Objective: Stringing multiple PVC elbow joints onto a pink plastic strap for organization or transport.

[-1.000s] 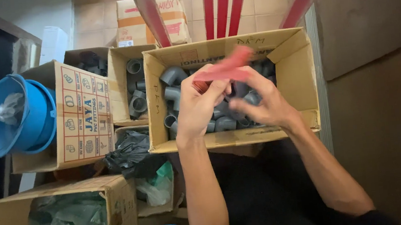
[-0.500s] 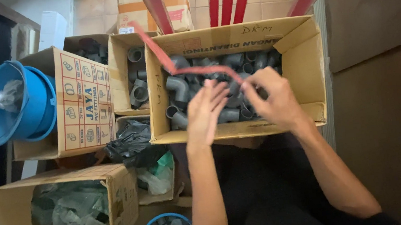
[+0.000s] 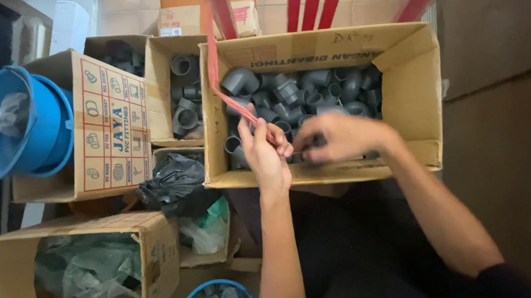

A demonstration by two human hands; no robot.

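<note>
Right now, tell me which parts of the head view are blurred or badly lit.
Head view: the right hand is motion-smeared over the cardboard box; the left hand and red strap are sharper; the far left edge is deep shadow; the grey pipe fittings are evenly lit, no glare.

Body only: two bare forearms come up from the bottom of the frame, no watch, bands or rings that I can make out. Left hand sits centre frame, right hand just right of it, slightly motion-blurred. No gloves. Right arm: edge of a dark, black-looking sleeve at bottom right, ends around the elbow. Left arm bare all the way to the bottom edge. Dark clothing fills the lower centre between the arms; fabric detail too dark to read.
</note>
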